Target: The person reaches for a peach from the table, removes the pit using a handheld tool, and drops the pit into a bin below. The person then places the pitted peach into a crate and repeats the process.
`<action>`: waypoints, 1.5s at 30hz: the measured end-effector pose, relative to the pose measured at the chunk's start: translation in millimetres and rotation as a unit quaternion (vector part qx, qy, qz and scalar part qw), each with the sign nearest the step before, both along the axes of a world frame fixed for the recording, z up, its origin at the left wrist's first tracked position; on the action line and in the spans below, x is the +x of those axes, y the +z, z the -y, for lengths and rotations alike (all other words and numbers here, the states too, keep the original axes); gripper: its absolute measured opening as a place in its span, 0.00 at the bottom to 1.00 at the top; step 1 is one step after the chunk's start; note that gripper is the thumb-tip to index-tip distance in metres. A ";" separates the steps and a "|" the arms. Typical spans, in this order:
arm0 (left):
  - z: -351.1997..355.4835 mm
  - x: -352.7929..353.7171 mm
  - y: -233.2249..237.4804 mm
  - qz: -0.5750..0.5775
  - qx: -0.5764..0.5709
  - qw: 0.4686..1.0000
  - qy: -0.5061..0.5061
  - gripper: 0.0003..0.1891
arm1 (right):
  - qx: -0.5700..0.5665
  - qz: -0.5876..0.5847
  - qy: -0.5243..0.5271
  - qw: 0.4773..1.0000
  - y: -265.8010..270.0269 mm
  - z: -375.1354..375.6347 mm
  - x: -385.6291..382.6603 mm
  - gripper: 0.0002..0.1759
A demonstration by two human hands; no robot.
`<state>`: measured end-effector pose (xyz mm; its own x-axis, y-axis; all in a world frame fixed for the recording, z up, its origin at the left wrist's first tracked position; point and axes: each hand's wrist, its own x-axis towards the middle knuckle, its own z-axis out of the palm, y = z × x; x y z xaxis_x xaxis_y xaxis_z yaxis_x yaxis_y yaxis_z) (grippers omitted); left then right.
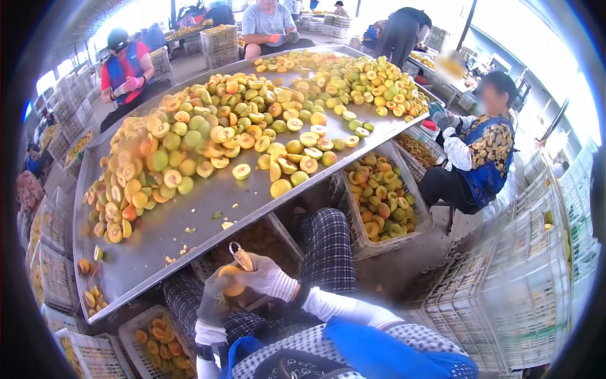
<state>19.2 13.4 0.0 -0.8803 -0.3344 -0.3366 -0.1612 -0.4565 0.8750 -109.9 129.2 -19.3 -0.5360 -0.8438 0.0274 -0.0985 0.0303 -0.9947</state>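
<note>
My left hand, in a grey glove, is closed around an orange-yellow peach half above my lap. Right beside it, my right hand, in a pale striped glove, grips a pitting tool with a wooden handle and a metal loop at its tip. The loop points up and away from the fruit. Beyond both hands, a metal table carries a large heap of halved peaches, many with the pits showing.
Crates of peach halves stand by my right knee and lower left. Under the table edge sits a crate with brown contents. Stacked white crates rise at right. Several people sit around the table, one at right.
</note>
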 end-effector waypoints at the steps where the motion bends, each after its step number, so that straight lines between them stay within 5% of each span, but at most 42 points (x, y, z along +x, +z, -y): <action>1: -2.4 -0.9 -0.9 -0.009 0.001 1.000 0.015 0.22 | -0.008 -0.002 -0.006 1.000 0.2 -0.8 0.4 0.19; 4: -6.8 -8.1 -16.5 -0.092 -0.041 0.993 0.059 0.20 | 0.030 0.010 -0.005 0.999 3.6 -2.1 1.3 0.19; 12: -6.6 -2.6 -27.4 -0.081 -0.042 0.994 0.060 0.22 | 0.068 0.064 -0.014 0.996 8.4 -4.5 7.3 0.19; 15: -6.2 -1.2 -31.5 -0.083 -0.125 0.987 0.056 0.19 | 0.067 0.140 -0.006 0.988 4.8 -4.5 8.0 0.17; 22: 1.5 -5.1 -49.8 -0.144 0.032 0.982 0.120 0.21 | -0.084 0.133 -0.030 0.987 -20.8 -1.0 6.5 0.16; 24: 2.6 -1.1 -51.8 -0.112 0.069 0.974 0.183 0.20 | 0.076 0.184 -0.006 0.980 -6.0 -9.3 3.8 0.15; 45: -6.4 -4.5 -45.8 -0.110 0.020 0.982 0.152 0.24 | 0.086 0.227 -0.030 0.970 1.9 -15.3 4.8 0.10</action>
